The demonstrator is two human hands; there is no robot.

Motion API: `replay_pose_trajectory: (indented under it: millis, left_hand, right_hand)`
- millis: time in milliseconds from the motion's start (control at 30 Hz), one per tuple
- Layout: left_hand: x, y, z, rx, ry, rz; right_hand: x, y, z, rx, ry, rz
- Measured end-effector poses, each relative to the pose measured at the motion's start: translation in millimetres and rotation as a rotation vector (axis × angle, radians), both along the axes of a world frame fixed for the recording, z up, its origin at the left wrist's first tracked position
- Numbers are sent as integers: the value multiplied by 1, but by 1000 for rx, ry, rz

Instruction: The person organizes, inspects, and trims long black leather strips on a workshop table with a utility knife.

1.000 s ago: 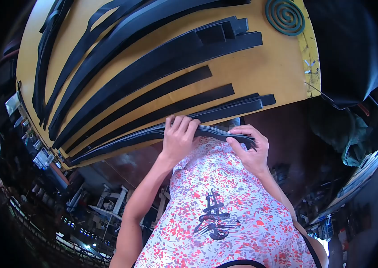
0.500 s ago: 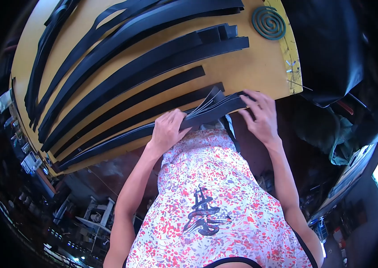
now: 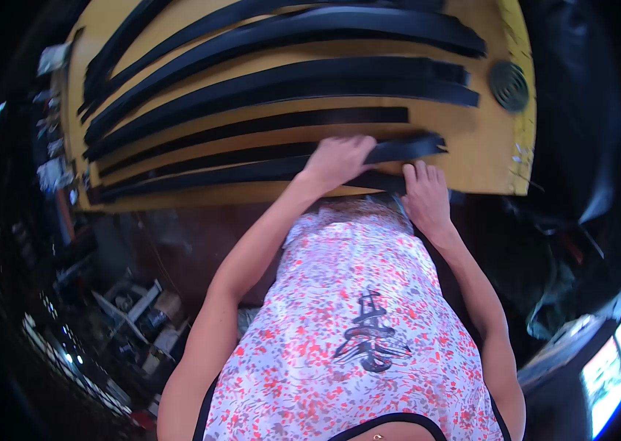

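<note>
Long black flat strips lie in rows across a yellow table. My left hand [image 3: 341, 160] is closed over a black strip [image 3: 406, 149] in the second row from the near edge; its right end sticks out past my fingers. My right hand [image 3: 425, 192] rests at the table's near edge, fingers curled over the right end of the nearest black strip [image 3: 251, 175]. My palms hide how many layers are under each hand. Just beyond lies a shorter single strip [image 3: 266, 126], touched by neither hand.
Farther back on the yellow table [image 3: 497, 158] are thicker stacks of black strips [image 3: 310, 77]. A dark green coil [image 3: 508, 86] lies near the right edge. Dark sheeting [image 3: 582, 132] hangs at right. Cluttered items and a pale frame [image 3: 127, 305] stand below at left.
My left hand has moved right and farther onto the table. My right hand has come down onto the nearest strip's end. The fanned strip edges are now pressed together. The view has shifted.
</note>
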State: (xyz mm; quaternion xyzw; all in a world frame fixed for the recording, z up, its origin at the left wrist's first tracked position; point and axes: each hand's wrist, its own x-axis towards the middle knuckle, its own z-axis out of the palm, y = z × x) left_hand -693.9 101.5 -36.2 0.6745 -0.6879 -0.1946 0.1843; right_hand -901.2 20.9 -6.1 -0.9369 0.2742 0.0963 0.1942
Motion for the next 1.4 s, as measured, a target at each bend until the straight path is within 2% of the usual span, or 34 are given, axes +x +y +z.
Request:
replay_pose_trajectory:
  millis: [100, 267, 333, 433, 500, 567, 633, 767, 833, 900, 967, 1000, 1100, 1233, 1300, 1400]
  left_hand:
    - [0, 3, -6, 59, -2, 22]
    - [-5, 4, -10, -15, -43, 86]
    - [-2, 5, -9, -39, -44, 111]
    - [1, 10, 4, -164, -30, 107]
    - [-3, 16, 12, -281, 140, 65]
    - [-9, 25, 15, -215, 200, 3]
    - [-5, 37, 20, -352, 143, 36]
    - [-12, 56, 11, -367, 46, 47]
    - [-29, 56, -14, -379, -240, 129]
    - [-38, 55, -23, -450, -241, 170]
    - [-42, 54, -21, -315, -228, 137]
    - [-45, 52, -21, -388, -230, 167]
    - [-43, 55, -18, -369, -332, 281]
    - [-1, 107, -18, -533, -286, 389]
    - [34, 148, -12, -500, -286, 422]
    - [96, 209, -9, -457, -458, 490]
  right_hand:
    - [8, 9, -21, -63, -139, 81]
    - [7, 9, -7, 61, -133, 92]
    - [4, 7, -5, 220, -97, -5]
    - [16, 9, 20, 129, -182, 102]
    - [16, 12, 22, 3, -220, 150]
    - [15, 11, 20, 7, -229, 179]
    - [15, 11, 13, -30, -279, 223]
    - [13, 7, 5, -123, -164, 216]
    - [12, 6, 0, -71, -144, 177]
    - [13, 7, -5, -71, -153, 191]
    - [10, 10, -9, -71, -158, 201]
    - [7, 12, -11, -66, -84, 165]
    - [10, 15, -7, -86, 22, 115]
    - [17, 26, -2, -112, 118, 51]
    - [15, 26, -4, -140, 96, 66]
    - [17, 27, -1, -106, 78, 61]
